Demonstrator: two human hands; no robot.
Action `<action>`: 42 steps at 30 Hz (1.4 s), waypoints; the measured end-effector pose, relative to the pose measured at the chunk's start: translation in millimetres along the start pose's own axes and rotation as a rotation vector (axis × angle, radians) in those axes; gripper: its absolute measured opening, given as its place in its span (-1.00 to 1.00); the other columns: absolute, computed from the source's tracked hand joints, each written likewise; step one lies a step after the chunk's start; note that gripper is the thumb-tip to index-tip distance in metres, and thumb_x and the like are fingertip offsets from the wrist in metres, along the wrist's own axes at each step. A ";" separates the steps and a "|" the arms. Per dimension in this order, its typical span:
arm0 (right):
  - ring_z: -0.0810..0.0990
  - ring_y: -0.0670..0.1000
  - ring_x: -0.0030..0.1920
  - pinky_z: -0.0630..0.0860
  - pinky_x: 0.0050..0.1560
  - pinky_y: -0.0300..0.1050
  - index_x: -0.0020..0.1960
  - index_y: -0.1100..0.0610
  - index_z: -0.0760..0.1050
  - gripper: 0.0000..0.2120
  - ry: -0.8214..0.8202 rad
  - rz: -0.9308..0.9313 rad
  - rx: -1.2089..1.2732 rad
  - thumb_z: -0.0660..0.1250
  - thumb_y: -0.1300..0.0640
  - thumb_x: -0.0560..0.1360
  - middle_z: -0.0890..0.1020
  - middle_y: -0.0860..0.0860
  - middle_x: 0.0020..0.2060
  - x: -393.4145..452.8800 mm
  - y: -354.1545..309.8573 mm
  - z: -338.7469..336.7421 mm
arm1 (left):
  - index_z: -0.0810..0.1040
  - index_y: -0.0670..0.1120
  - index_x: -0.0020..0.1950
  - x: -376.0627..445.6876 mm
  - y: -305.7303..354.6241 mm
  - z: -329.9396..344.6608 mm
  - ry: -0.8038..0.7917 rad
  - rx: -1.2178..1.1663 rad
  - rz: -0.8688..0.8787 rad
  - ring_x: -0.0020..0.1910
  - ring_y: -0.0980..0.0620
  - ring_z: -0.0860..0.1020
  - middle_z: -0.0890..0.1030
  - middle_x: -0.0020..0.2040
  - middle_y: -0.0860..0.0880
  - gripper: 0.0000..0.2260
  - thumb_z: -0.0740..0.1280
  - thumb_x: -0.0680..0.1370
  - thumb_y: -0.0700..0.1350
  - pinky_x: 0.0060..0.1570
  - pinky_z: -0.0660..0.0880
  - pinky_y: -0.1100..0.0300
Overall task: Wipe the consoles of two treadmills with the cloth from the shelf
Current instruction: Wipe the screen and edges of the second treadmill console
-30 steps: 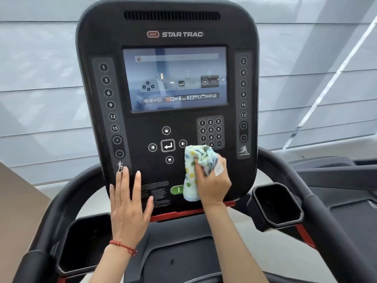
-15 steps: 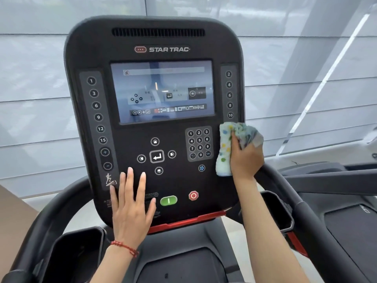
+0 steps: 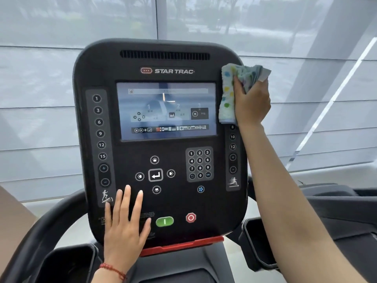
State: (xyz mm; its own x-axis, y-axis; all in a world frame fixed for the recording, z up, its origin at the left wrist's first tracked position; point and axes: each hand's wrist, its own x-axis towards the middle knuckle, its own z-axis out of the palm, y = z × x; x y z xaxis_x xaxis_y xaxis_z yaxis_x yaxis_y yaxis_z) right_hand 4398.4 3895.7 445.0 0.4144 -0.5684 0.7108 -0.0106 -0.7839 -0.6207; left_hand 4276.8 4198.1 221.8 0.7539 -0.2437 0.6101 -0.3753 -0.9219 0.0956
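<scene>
Wiping under way on the black, rounded-square treadmill console [image 3: 163, 144], near its upper right corner: holding the folded white terry cloth with coloured dots [image 3: 228, 94] flat against the right-hand button strip, just beside the right edge of the pale touchscreen [image 3: 167, 111], with the right hand [image 3: 252, 101] curling thumb and fingers round the bunched fabric. Bracing the panel near its lower left corner with the left hand [image 3: 124, 227], fingers straight and spread, palm pressing flat beside the green oval start button [image 3: 164, 221]; wearing a red cord bracelet [image 3: 113, 269] on that wrist. Judging progress as somewhere mid-way through this console: not showing which zones are already clean, and likely leaving the top band by the vent slot [image 3: 164, 55], the screen and the left strip to cover. Leaving the second treadmill's console, not identifiable here, as remaining work
</scene>
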 end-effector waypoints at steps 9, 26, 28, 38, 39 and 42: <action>0.59 0.28 -0.01 0.48 -0.07 0.03 0.21 0.35 0.41 -0.49 -0.040 0.126 0.017 0.40 0.01 0.44 0.60 0.28 0.01 -129.6 60.2 -32.0 | 0.21 -0.15 0.45 -0.9 1.1 -0.3 0.003 0.020 -0.010 0.46 -0.20 0.12 0.18 0.46 -0.24 -0.49 -0.06 0.61 0.12 0.38 0.07 -0.23; 0.64 0.19 -0.16 0.38 -0.18 -0.24 0.06 0.31 0.48 -0.52 -0.012 0.262 0.103 0.26 -0.10 0.39 0.64 0.18 -0.13 -257.3 18.3 -16.2 | 0.25 -0.21 0.43 -26.8 -29.7 -16.0 0.018 -0.044 -0.091 0.47 -0.22 0.10 0.18 0.46 -0.26 -0.48 0.15 0.53 0.01 0.38 0.09 -0.20; 0.64 0.16 -0.20 0.40 -0.23 -0.23 0.06 0.28 0.48 -0.53 -0.026 0.259 0.110 0.26 -0.11 0.41 0.63 0.15 -0.14 -270.6 1.4 -7.7 | 0.24 -0.21 0.44 -30.3 -41.2 -20.3 0.006 -0.045 -0.084 0.47 -0.21 0.10 0.17 0.47 -0.25 -0.47 0.15 0.53 0.00 0.39 0.08 -0.19; 0.58 -0.01 -0.29 0.47 -0.37 -0.27 0.07 0.14 0.36 -0.67 -0.074 -0.001 0.127 0.26 -0.08 0.47 0.60 0.06 -0.23 -332.6 -88.2 36.3 | 0.19 -0.17 0.46 -48.0 -97.9 -44.6 0.015 -0.118 -0.099 0.48 -0.18 0.09 0.18 0.47 -0.22 -0.44 0.16 0.51 0.03 0.40 0.07 -0.15; 0.58 -0.01 -0.30 0.48 -0.37 -0.26 0.07 0.14 0.36 -0.67 -0.089 -0.043 0.126 0.22 -0.10 0.50 0.59 0.07 -0.24 -338.7 -95.8 40.0 | 0.18 -0.17 0.46 -50.1 -102.4 -45.8 0.017 -0.110 -0.091 0.47 -0.18 0.10 0.19 0.47 -0.22 -0.44 0.16 0.52 0.04 0.40 0.08 -0.16; 0.60 0.01 -0.31 0.49 -0.38 -0.25 0.08 0.15 0.36 -0.68 -0.115 -0.069 0.141 0.23 -0.08 0.48 0.59 0.07 -0.24 -351.5 -112.9 46.9 | 0.19 -0.16 0.46 -54.5 -113.9 -48.6 0.020 -0.110 -0.090 0.47 -0.17 0.10 0.19 0.47 -0.21 -0.43 0.17 0.51 0.04 0.39 0.09 -0.15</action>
State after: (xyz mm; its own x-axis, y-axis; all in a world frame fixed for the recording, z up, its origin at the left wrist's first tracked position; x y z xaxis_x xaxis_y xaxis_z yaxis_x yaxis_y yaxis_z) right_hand 4296.6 4195.8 249.7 0.5109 -0.4760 0.7158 0.1460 -0.7726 -0.6179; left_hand 4252.3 4331.0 215.8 0.7768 -0.1550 0.6104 -0.3649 -0.9008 0.2356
